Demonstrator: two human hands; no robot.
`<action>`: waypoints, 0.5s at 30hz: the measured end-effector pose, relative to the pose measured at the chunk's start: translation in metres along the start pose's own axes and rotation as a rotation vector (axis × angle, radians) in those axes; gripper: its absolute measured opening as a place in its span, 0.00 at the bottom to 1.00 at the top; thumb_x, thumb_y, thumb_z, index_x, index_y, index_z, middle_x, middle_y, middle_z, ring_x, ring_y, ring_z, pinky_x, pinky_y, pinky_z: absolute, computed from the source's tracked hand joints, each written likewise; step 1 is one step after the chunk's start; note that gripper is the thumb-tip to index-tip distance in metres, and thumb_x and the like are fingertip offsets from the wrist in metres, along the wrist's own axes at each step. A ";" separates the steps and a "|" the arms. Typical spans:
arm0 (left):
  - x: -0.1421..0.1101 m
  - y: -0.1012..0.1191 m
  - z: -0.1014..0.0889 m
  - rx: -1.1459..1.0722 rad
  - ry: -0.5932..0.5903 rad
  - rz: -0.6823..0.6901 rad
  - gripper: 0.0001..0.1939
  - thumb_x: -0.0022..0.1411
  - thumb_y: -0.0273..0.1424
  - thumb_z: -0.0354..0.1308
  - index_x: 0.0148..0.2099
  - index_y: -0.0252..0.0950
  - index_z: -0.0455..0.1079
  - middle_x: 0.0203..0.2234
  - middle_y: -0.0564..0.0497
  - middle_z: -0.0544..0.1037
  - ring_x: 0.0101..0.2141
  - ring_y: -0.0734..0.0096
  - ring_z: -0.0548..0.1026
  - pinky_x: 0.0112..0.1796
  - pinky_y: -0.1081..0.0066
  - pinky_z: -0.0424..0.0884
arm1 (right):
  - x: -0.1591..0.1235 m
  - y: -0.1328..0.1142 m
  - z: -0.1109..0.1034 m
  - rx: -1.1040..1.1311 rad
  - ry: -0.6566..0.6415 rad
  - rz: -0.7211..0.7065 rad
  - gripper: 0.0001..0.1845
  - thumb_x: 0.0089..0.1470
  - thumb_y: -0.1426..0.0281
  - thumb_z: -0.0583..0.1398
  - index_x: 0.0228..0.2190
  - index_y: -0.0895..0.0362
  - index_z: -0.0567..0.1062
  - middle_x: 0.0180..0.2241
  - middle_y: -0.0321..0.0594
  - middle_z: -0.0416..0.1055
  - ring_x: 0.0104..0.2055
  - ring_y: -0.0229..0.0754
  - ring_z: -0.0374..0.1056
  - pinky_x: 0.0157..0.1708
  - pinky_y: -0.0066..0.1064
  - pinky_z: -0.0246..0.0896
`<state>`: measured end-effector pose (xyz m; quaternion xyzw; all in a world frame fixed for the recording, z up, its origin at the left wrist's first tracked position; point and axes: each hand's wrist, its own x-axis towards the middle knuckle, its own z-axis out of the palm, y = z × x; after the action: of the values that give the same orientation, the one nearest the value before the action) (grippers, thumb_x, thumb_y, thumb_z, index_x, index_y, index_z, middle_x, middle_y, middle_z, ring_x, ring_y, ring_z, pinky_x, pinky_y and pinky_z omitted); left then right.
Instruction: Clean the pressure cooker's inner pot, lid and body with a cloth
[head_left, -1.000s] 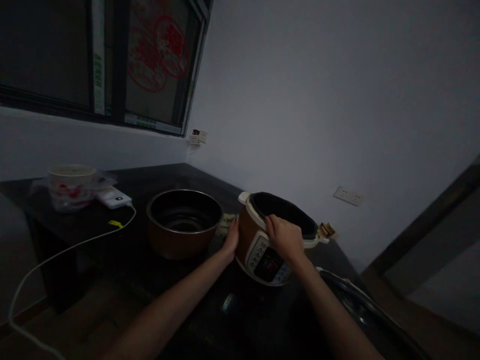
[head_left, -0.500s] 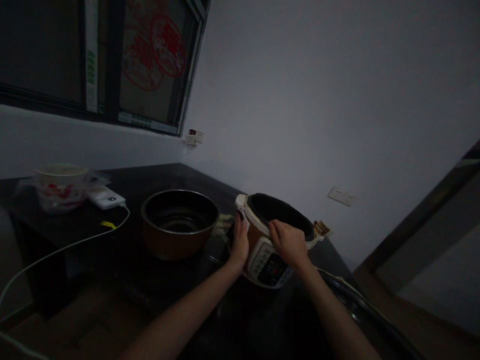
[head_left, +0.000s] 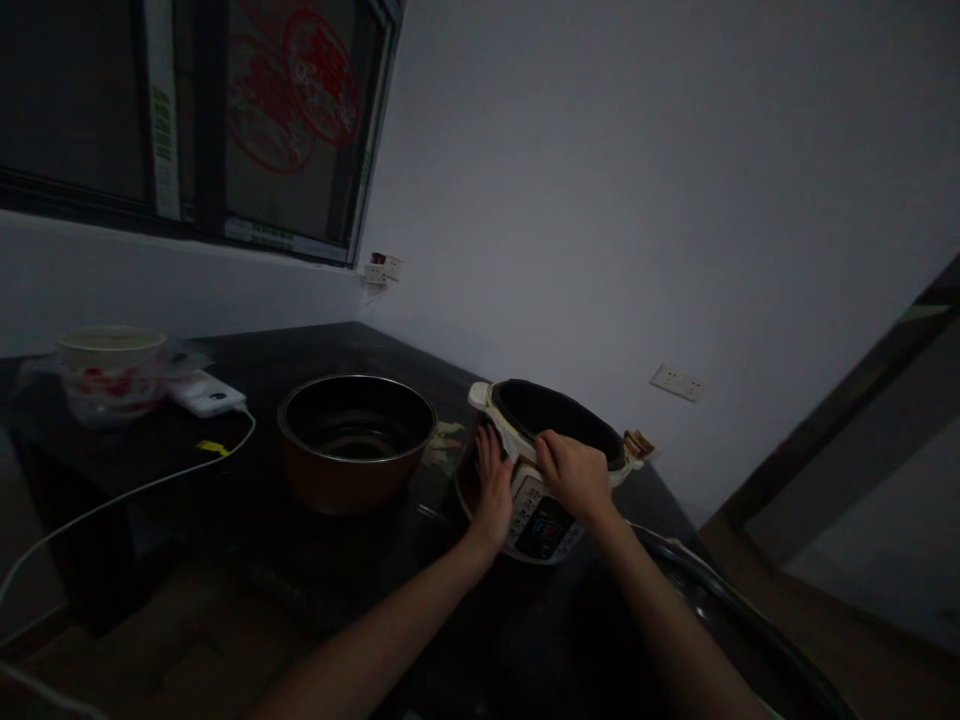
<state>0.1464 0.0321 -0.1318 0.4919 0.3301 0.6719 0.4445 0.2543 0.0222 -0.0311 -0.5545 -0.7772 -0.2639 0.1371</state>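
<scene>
A brown and white electric cooker (head_left: 547, 520) stands open on the dark counter (head_left: 247, 380), with a button panel on its front. My left hand (head_left: 493, 480) lies flat against its left side, fingers stretched upward. My right hand (head_left: 574, 470) grips the near rim of the cooker's top, fingers curled over the edge. To the left stands a round inner pot (head_left: 354, 440), dark inside and brown outside, with nothing touching it.
A wrapped instant-noodle bowl (head_left: 111, 368) and a white power bank (head_left: 206, 395) with a white cable (head_left: 120, 490) lie at the counter's left. A dark curved rim (head_left: 720, 600) sits by my right forearm. Wall sockets (head_left: 677, 382) are on the right wall, and a window (head_left: 187, 120) is above.
My left hand slid from the cooker's far left side round to its front left and turned fingers-up. The cooker turned slightly. The right hand kept its hold on the rim.
</scene>
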 end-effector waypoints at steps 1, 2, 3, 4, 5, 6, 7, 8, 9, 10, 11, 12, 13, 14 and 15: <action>-0.010 0.000 0.004 0.024 -0.021 0.032 0.31 0.68 0.36 0.40 0.70 0.38 0.40 0.69 0.52 0.34 0.66 0.67 0.29 0.63 0.63 0.31 | 0.000 0.000 0.000 0.006 0.003 -0.002 0.17 0.64 0.64 0.47 0.32 0.55 0.73 0.31 0.38 0.77 0.32 0.39 0.71 0.26 0.31 0.43; -0.017 -0.001 0.006 0.054 -0.036 0.071 0.31 0.68 0.35 0.39 0.70 0.37 0.40 0.69 0.52 0.33 0.66 0.68 0.29 0.63 0.63 0.31 | -0.001 0.001 0.001 0.011 0.006 -0.002 0.17 0.64 0.64 0.47 0.32 0.55 0.73 0.31 0.38 0.77 0.32 0.38 0.71 0.26 0.30 0.43; -0.021 -0.002 0.007 0.091 -0.045 0.118 0.30 0.67 0.34 0.39 0.70 0.37 0.41 0.69 0.52 0.33 0.66 0.68 0.30 0.63 0.63 0.31 | -0.001 0.001 0.001 0.015 0.008 -0.002 0.17 0.64 0.64 0.47 0.32 0.55 0.73 0.31 0.38 0.77 0.32 0.38 0.71 0.27 0.30 0.43; -0.022 -0.004 0.007 0.132 -0.043 0.169 0.30 0.67 0.33 0.39 0.70 0.37 0.41 0.69 0.52 0.34 0.66 0.68 0.31 0.63 0.63 0.31 | -0.001 0.001 0.001 0.017 0.008 -0.002 0.17 0.64 0.64 0.47 0.32 0.55 0.73 0.31 0.38 0.77 0.32 0.38 0.71 0.27 0.30 0.43; -0.021 -0.005 0.005 0.174 -0.032 0.219 0.30 0.67 0.32 0.39 0.70 0.38 0.42 0.69 0.52 0.36 0.66 0.68 0.32 0.64 0.63 0.32 | -0.001 0.001 0.001 0.017 0.008 0.000 0.17 0.64 0.64 0.47 0.33 0.55 0.73 0.32 0.38 0.77 0.32 0.38 0.71 0.27 0.30 0.43; -0.019 -0.008 0.002 0.215 -0.021 0.263 0.30 0.66 0.32 0.40 0.69 0.38 0.44 0.69 0.52 0.38 0.67 0.68 0.33 0.64 0.63 0.32 | -0.001 0.002 0.001 0.015 0.007 0.004 0.17 0.64 0.64 0.47 0.33 0.55 0.73 0.32 0.38 0.77 0.32 0.38 0.71 0.26 0.30 0.43; -0.016 -0.010 -0.001 0.248 -0.011 0.298 0.30 0.66 0.32 0.41 0.69 0.40 0.45 0.68 0.53 0.40 0.67 0.68 0.35 0.64 0.63 0.32 | -0.001 0.002 0.001 0.011 0.004 0.006 0.17 0.64 0.63 0.47 0.33 0.55 0.73 0.32 0.38 0.77 0.32 0.38 0.71 0.26 0.30 0.43; -0.012 -0.012 -0.003 0.272 0.000 0.324 0.29 0.66 0.33 0.41 0.69 0.41 0.46 0.68 0.53 0.41 0.67 0.68 0.36 0.63 0.63 0.33 | -0.001 0.002 0.001 0.006 0.001 0.007 0.17 0.64 0.63 0.47 0.33 0.55 0.73 0.32 0.38 0.77 0.32 0.38 0.71 0.26 0.31 0.43; -0.010 -0.014 -0.005 0.288 0.011 0.338 0.29 0.67 0.33 0.41 0.69 0.41 0.46 0.68 0.53 0.42 0.67 0.68 0.37 0.63 0.63 0.33 | 0.000 0.001 0.001 0.003 -0.002 0.005 0.17 0.64 0.63 0.47 0.33 0.54 0.73 0.32 0.38 0.77 0.32 0.38 0.71 0.26 0.31 0.43; -0.008 -0.016 -0.005 0.295 0.023 0.342 0.28 0.67 0.34 0.40 0.69 0.42 0.47 0.68 0.53 0.43 0.67 0.68 0.38 0.63 0.63 0.33 | 0.000 0.001 0.001 0.002 -0.002 0.001 0.17 0.64 0.63 0.47 0.33 0.54 0.73 0.31 0.38 0.77 0.32 0.38 0.71 0.26 0.31 0.43; -0.008 -0.017 -0.005 0.294 0.038 0.340 0.28 0.67 0.34 0.40 0.69 0.42 0.47 0.68 0.53 0.43 0.67 0.68 0.38 0.63 0.64 0.33 | 0.000 0.001 0.001 0.002 -0.001 -0.004 0.17 0.64 0.63 0.47 0.33 0.54 0.73 0.31 0.38 0.77 0.32 0.38 0.71 0.26 0.31 0.43; -0.008 -0.017 -0.003 0.288 0.055 0.334 0.28 0.67 0.34 0.40 0.68 0.42 0.47 0.68 0.53 0.43 0.67 0.68 0.38 0.63 0.64 0.33 | 0.000 0.001 0.001 0.005 0.001 -0.008 0.17 0.64 0.63 0.47 0.33 0.54 0.73 0.32 0.38 0.77 0.32 0.38 0.71 0.26 0.31 0.43; -0.008 -0.017 -0.001 0.275 0.074 0.322 0.28 0.67 0.34 0.40 0.68 0.42 0.48 0.68 0.53 0.44 0.67 0.68 0.38 0.63 0.64 0.33 | 0.000 0.001 0.001 0.008 0.003 -0.008 0.17 0.64 0.64 0.47 0.34 0.55 0.73 0.32 0.38 0.77 0.32 0.38 0.71 0.26 0.31 0.43; -0.009 -0.018 0.001 0.244 0.096 0.290 0.28 0.67 0.34 0.41 0.68 0.42 0.49 0.68 0.53 0.44 0.67 0.68 0.39 0.63 0.65 0.33 | 0.000 0.000 0.001 0.010 0.005 -0.005 0.17 0.64 0.64 0.47 0.34 0.55 0.73 0.32 0.38 0.77 0.33 0.38 0.71 0.26 0.31 0.43; -0.008 -0.018 0.002 0.199 0.122 0.240 0.28 0.67 0.35 0.42 0.68 0.42 0.49 0.68 0.53 0.45 0.67 0.69 0.39 0.63 0.66 0.33 | 0.000 0.000 0.001 0.011 0.005 0.000 0.17 0.64 0.64 0.47 0.34 0.55 0.73 0.32 0.38 0.77 0.33 0.38 0.71 0.26 0.31 0.43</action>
<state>0.1544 0.0316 -0.1498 0.5275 0.3603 0.7129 0.2892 0.2546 0.0225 -0.0318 -0.5530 -0.7783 -0.2611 0.1422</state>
